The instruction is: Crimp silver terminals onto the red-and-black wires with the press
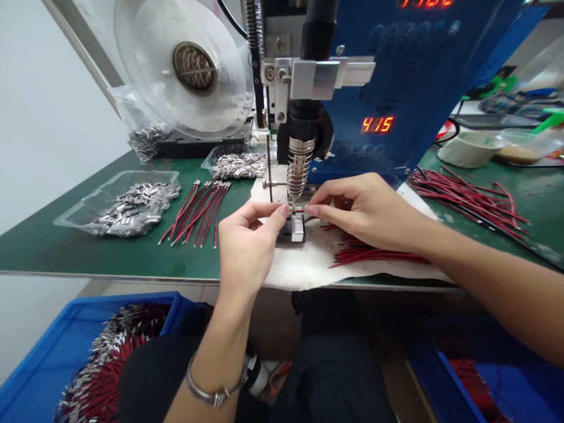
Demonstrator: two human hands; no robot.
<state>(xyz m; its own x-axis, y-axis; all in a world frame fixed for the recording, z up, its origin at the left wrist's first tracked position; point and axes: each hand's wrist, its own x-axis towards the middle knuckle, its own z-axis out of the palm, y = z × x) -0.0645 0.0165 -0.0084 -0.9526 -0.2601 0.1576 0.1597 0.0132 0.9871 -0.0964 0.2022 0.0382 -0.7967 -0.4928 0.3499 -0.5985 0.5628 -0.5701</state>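
My left hand (251, 244) is closed in a pinch at the small metal block (298, 228) under the soldering machine's spring-wrapped head (301, 167). What lies between its thumb and finger is too small to make out. From the other side, my right hand (368, 211) pinches a short red wire (299, 210), whose end points at my left fingertips just below the head. Beneath my right hand a bundle of red and black wires (361, 252) rests on the white cloth (295, 270).
Left on the green table (30, 247) are wires with metal ends (200, 214) and two clear trays of metal parts, the nearer tray (66, 218) larger. Loose wires (467, 194) lie right, beside the blue machine housing (352, 155). A blue bin (39, 358) of wired parts stands below left.
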